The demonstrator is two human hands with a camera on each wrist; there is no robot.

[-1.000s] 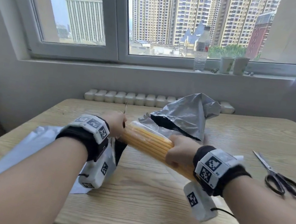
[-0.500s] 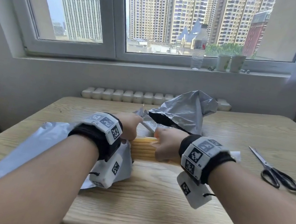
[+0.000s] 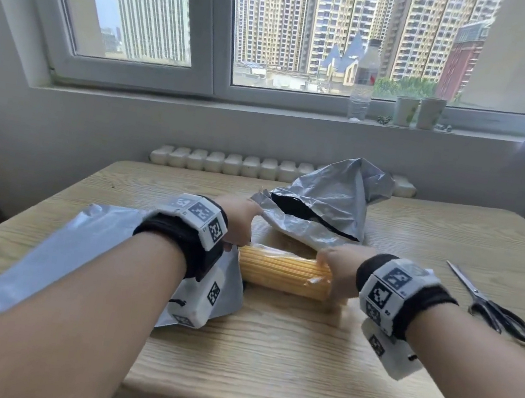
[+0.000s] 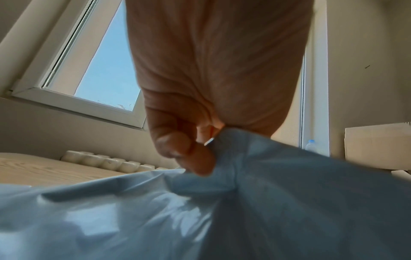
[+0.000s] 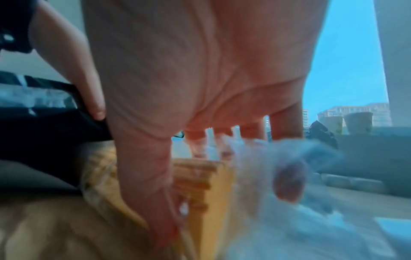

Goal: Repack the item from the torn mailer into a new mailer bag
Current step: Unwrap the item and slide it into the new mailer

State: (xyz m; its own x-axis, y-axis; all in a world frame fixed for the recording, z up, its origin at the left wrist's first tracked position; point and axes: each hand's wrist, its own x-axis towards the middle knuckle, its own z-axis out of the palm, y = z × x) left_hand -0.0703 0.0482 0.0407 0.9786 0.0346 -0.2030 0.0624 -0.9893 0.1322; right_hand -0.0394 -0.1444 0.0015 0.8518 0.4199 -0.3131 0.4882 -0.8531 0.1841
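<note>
Left hand (image 3: 238, 226), centre of the head view: fingers (image 4: 184, 151) pinched on the mouth edge of the new grey mailer (image 3: 67, 247), which lies flat on the desk (image 3: 264, 354) toward the lower left. Right hand (image 3: 338, 273), centre right: fingers curled over the right end of the yellow ribbed bundle (image 3: 280, 270) in clear wrap. Bundle lies on the desk between the two hands, its left end at the mailer mouth. Torn mailer (image 3: 325, 205) crumpled just behind. Scissors (image 3: 491, 307) far right.
</note>
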